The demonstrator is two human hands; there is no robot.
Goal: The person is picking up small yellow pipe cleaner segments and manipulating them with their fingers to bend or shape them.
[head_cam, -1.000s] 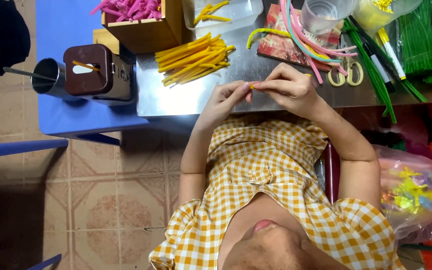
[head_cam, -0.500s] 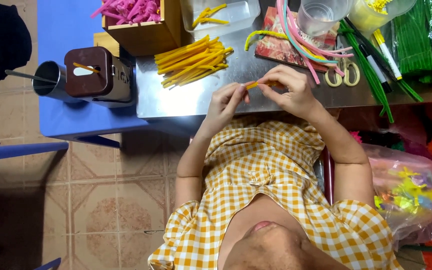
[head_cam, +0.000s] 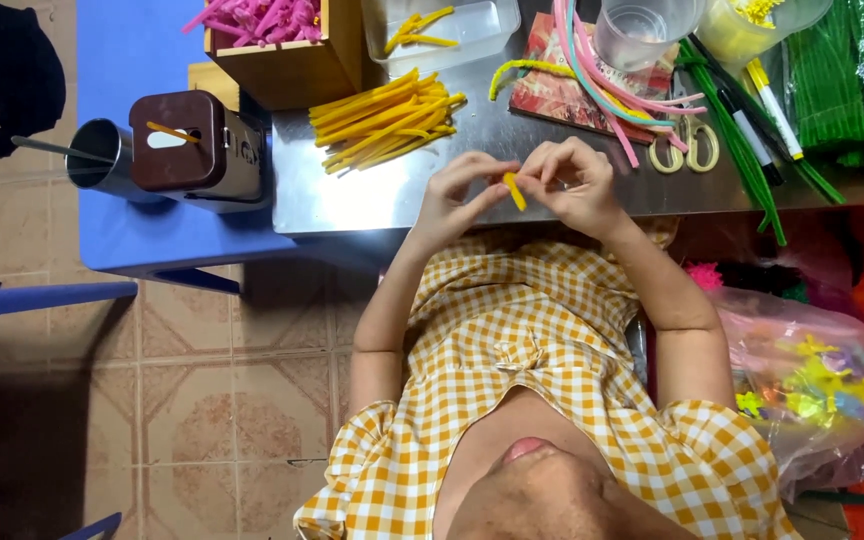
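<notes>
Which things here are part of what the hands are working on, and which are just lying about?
In hand: yellow stem piece, pinched by left hand and right hand; yellow stem pile.
Lying about: scissors, green stems, clear cup, wooden box.

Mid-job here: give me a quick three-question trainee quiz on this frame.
1. True or false: the left hand and right hand both pinch the short yellow fuzzy stem piece.
2. What fills the brown wooden box? A green stems; B pink fuzzy stems; C scissors.
3. Fill in: the yellow-handled scissors lie to the person's ____ of the hands.
Key: 1 true; 2 B; 3 right.
</notes>
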